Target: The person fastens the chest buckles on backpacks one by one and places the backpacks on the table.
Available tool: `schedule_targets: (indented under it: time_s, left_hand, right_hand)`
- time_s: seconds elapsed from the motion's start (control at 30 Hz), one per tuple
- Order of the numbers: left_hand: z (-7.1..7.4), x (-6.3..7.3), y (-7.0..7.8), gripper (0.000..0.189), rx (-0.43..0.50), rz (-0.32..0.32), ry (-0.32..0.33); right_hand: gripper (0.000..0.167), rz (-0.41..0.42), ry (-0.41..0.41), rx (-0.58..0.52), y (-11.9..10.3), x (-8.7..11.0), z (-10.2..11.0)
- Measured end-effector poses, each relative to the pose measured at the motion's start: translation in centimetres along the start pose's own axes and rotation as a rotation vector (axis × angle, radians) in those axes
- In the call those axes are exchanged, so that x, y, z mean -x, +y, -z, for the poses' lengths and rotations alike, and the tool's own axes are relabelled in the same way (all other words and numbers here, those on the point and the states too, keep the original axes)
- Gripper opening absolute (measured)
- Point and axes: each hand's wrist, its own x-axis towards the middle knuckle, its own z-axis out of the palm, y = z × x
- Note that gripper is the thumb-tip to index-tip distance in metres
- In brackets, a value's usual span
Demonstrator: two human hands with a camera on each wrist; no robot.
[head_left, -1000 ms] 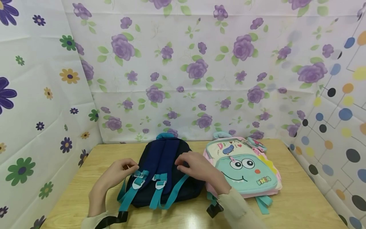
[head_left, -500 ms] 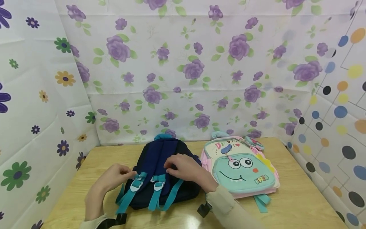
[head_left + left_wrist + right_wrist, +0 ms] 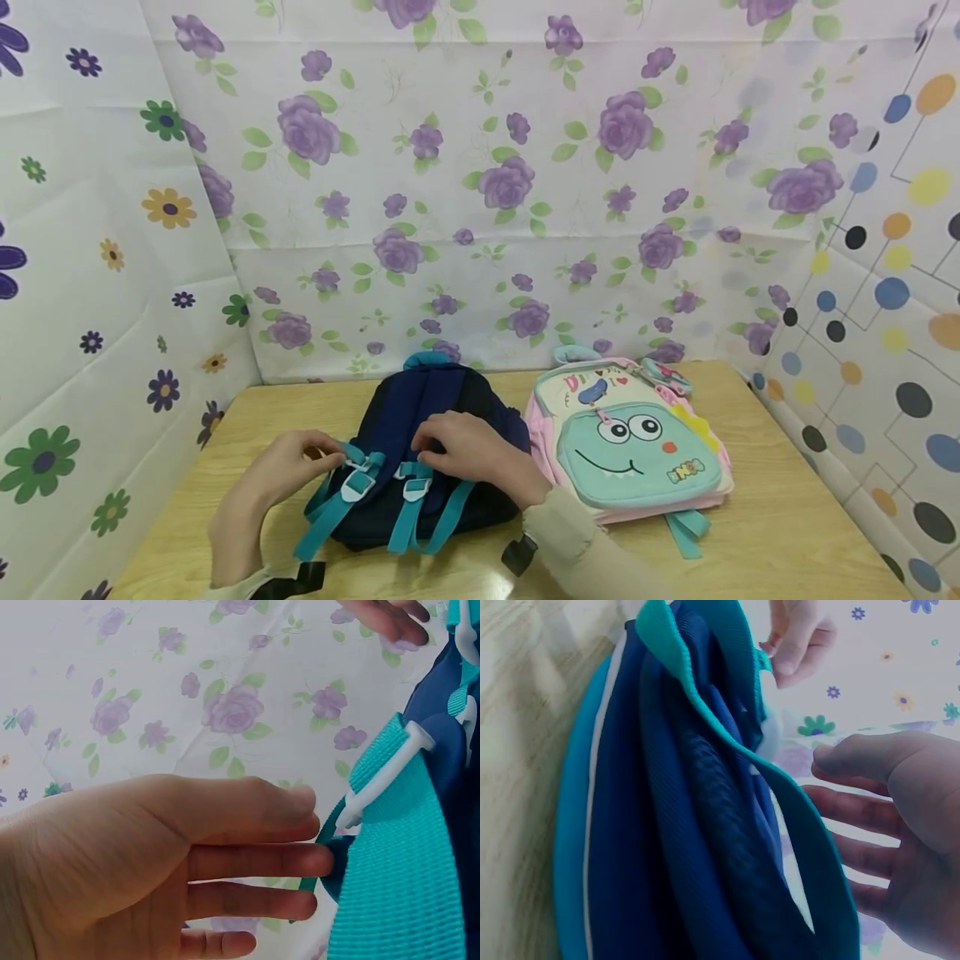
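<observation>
A navy backpack point(image 3: 438, 379) lies on the table with its back panel up. Its teal straps run through white buckles, and their lower ends trail toward the near edge. At the backpack's left side, my left hand point(image 3: 288, 467) pinches a teal strap point(image 3: 351, 452) beside the left buckle point(image 3: 357, 485). The left wrist view shows the left hand's thumb and fingertips right at the edge of this strap. My right hand point(image 3: 468, 450) hovers over the right shoulder strap, above the right buckle point(image 3: 414, 488). In the right wrist view the right hand's fingers point(image 3: 862, 810) are extended beside a loop of teal webbing point(image 3: 810, 840).
A pink and mint backpack point(image 3: 645, 467) with a cartoon face lies to the right, close beside the navy one. Both are on a wooden table point(image 3: 780, 517). Patterned cloths hang behind and at both sides, the back one a floral cloth point(image 3: 465, 167).
My right hand has moved left and slightly down over the navy backpack. My left hand has shifted left and down, and a teal strap now stretches from its fingertips to the buckle.
</observation>
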Motion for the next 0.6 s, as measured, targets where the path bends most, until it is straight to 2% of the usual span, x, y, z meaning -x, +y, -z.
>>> schedule_targets:
  time_s: [0.17, 0.4, 0.6]
  left_hand:
    - [0.0, -0.1, 0.3, 0.017, 0.031, -0.029, -0.006]
    - [-0.3, -0.3, 0.3, 0.024, 0.067, -0.022, -0.069]
    - [-1.0, -0.8, -0.3, 0.032, 0.051, -0.016, -0.059]
  right_hand:
    - [0.016, 0.002, -0.031, 0.024, -0.4, -0.5, -0.8]
    - [0.02, -0.012, -0.073, 0.092, -0.7, -1.3, -1.9]
    - [0.022, -0.042, -0.084, 0.154, -0.7, -1.5, -2.7]
